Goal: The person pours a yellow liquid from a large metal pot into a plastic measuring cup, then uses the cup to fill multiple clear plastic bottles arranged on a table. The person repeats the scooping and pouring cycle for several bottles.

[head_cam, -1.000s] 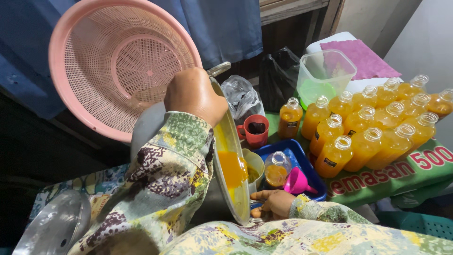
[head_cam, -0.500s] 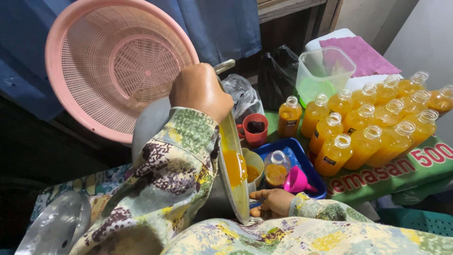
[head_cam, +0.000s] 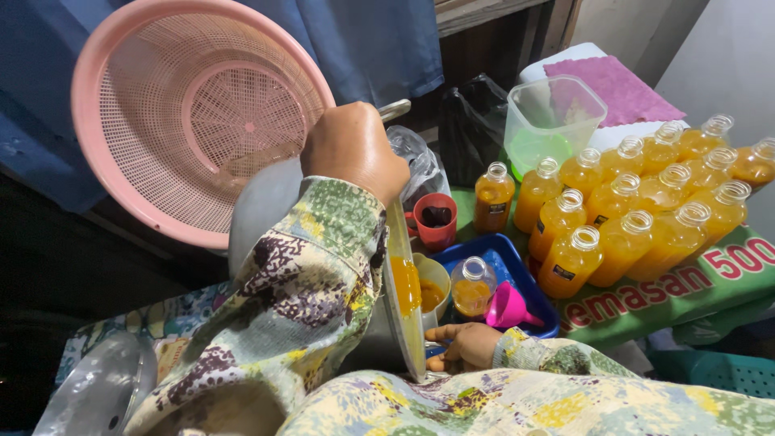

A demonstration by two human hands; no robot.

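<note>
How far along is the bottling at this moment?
Done: many small bottles stand filled with orange liquid, uncapped. In hand: the left hand tips a metal pot, pouring orange liquid into a cup; the right hand steadies the pot's lower rim. Left: one bottle in the blue tray is part-full.

Bright on the right, murky on the left.
Soft light catches the bottle caps (head_cam: 638, 220) with small glints; the lower left corner sinks into deep shadow, and the near sleeve (head_cam: 323, 274) blurs slightly.
</note>
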